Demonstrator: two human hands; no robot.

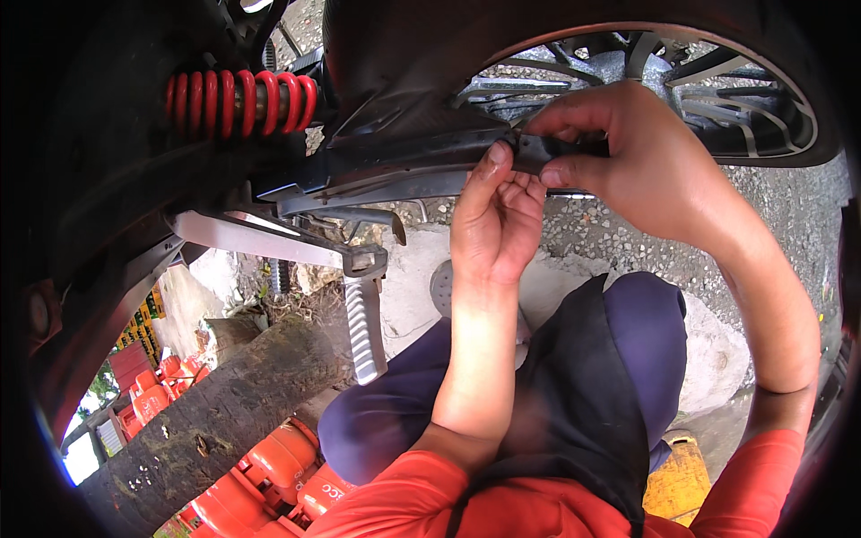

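Both hands grip the black swingarm bar [421,152] beside the rear wheel [717,99]: right hand [628,152] pinching it from above, left hand [493,220] curled beneath, thumb bracing its underside.

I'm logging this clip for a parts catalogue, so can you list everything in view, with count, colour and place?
Coil spring: one, red, upper left.
Black bar: one, running across the middle, under the wheel.
Wheel: one, dark spokes, upper right.
Footpeg: one, silver, ribbed, hanging at centre left.
Log: one, brown, lower left.
Gas cylinders: several, orange-red, bottom left.
Gravel ground: grey, behind the hands.
Yellow object: one, bottom right, kind unclear.
Left hand: fingertips pressed up against the bar.
Right hand: pinching a small black part at the bar.
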